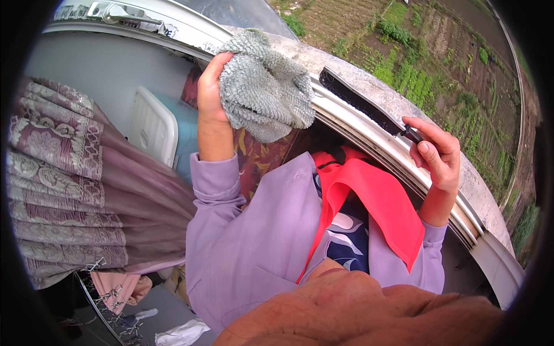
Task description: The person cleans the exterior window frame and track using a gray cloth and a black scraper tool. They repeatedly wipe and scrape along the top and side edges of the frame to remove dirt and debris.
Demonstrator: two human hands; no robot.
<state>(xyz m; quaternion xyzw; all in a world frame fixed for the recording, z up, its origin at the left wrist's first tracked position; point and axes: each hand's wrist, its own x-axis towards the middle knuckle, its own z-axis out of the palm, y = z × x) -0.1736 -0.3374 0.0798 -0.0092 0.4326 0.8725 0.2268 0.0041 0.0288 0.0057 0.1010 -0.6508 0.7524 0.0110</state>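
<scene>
A grey, fluffy-textured cleaning cloth (268,91) is bunched in my left hand (212,93), with the thumb along its near edge. It hangs over the white window frame and hides part of it. On the other side, my right hand (439,160) pinches the short black handle of a long, narrow brush (361,104) between thumb and fingers. Dark bristles run along the brush, which extends over the outer side of the white sliding-window track (376,149). I cannot tell whether the bristles touch the frame.
A concrete ledge (294,49) borders the window, with garden plots (415,65) beyond. A window handle (117,13) sits at upper left. Indoors are a patterned curtain (65,173), a blue bin with a white lid (151,125) and a clip hanger (99,307) with laundry.
</scene>
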